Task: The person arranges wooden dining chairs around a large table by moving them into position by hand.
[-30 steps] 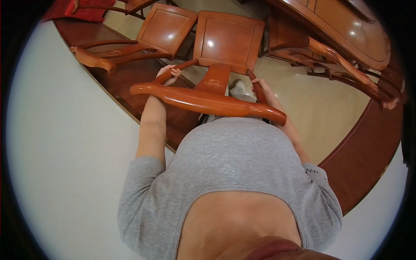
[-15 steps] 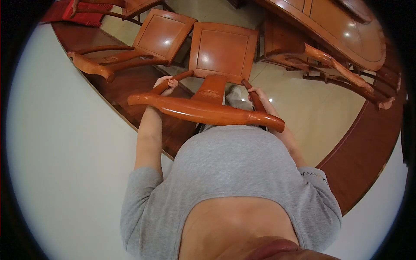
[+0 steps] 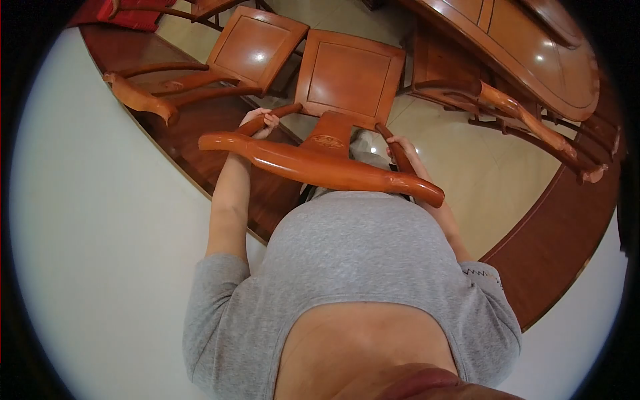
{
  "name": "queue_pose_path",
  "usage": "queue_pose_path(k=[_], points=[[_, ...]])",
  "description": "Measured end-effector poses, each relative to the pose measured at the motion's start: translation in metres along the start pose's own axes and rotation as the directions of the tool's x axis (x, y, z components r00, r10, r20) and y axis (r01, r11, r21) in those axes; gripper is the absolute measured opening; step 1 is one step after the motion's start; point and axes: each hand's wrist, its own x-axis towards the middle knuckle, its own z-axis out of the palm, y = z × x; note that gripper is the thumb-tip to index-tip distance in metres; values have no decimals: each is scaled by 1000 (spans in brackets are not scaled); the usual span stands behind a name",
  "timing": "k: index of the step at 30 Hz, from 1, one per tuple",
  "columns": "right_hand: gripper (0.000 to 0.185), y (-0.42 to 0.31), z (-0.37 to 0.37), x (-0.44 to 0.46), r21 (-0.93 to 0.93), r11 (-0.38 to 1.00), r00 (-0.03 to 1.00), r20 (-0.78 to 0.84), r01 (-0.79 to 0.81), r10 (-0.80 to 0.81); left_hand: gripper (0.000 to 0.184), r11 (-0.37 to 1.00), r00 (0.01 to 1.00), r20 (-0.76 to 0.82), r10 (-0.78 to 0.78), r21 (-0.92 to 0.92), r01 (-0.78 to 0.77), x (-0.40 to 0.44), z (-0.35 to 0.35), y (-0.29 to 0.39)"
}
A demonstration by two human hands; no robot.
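Observation:
A reddish-brown wooden chair (image 3: 350, 75) stands right in front of me with its back towards my body. Its curved top rail (image 3: 319, 168) crosses just before my stomach. My left hand (image 3: 261, 124) is wrapped round the chair's left back post. Round the right back post my right hand (image 3: 400, 149) is closed, its fingers partly hidden behind the wood. Between both hands runs the flat middle slat (image 3: 328, 138), which bears a carved mark. The chair's legs are mostly hidden beneath the seat.
To the left stands a matching chair (image 3: 257, 48). A glossy wooden table (image 3: 513, 40) fills the upper right, with another chair (image 3: 523, 117) against it. Red items (image 3: 137, 15) lie at the far upper left. Pale tiles (image 3: 477, 157) cover the floor, edged by dark brown flooring (image 3: 553, 267).
The held chair has turned slightly clockwise and shifted a little up and right in view, both hands still on its posts. The surroundings have shifted slightly as well.

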Motion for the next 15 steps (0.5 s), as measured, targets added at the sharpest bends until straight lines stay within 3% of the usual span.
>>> queue_pose_path(k=[4, 6, 10, 15], points=[[29, 4, 0, 3, 145, 989, 999, -25, -16, 20, 36, 999, 999, 38, 4, 32, -6, 0, -1, -2], [43, -4, 11, 2, 232, 973, 985, -168, -6, 46, 32, 999, 999, 18, 30, 33, -31, 0, -2, -1], [43, -13, 15, -2, 260, 966, 974, -216, -4, 62, 28, 999, 999, 28, 25, 29, -26, 2, -1, 0], [41, -1, 5, 10, 213, 977, 980, -199, 17, 26, 42, 999, 1000, 14, 5, 33, -6, 0, 3, -2]])
